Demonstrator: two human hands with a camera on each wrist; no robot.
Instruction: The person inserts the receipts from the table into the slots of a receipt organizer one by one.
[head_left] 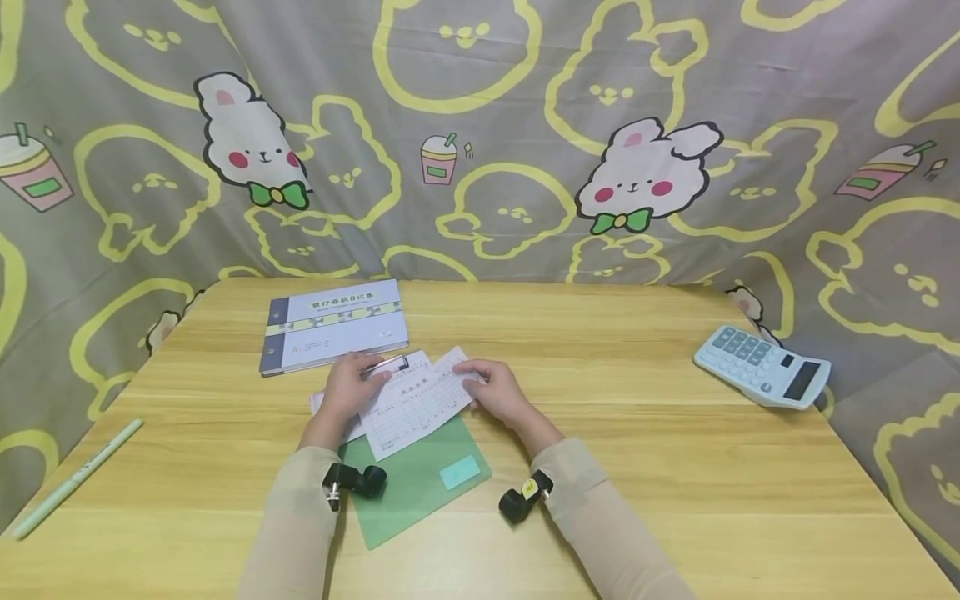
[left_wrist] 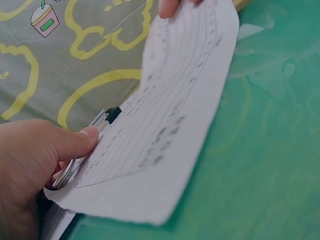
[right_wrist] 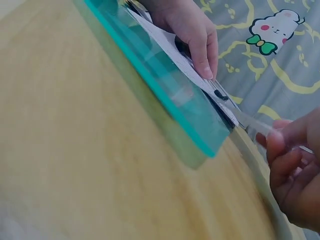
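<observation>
A white printed form [head_left: 420,408] with ruled lines is raised at an angle over a green translucent folder [head_left: 412,500]. My right hand [head_left: 495,390] pinches its right edge between thumb and fingers. At the upper left, my left hand [head_left: 352,387] grips the sheets beside a metal clip [head_left: 390,364] with a black end. The left wrist view shows the left thumb [left_wrist: 82,142] lying over the sheet's edge, its other fingers mostly hidden. Further paper [head_left: 354,429] lies under the form. The form bends upward toward the right hand.
A ledger book [head_left: 337,325] with a grey spine lies behind the left hand. A pale green pen [head_left: 78,479] is at far left, and a light-blue calculator [head_left: 761,367] at far right. A patterned curtain [head_left: 480,125] hangs behind the wooden table [head_left: 600,350].
</observation>
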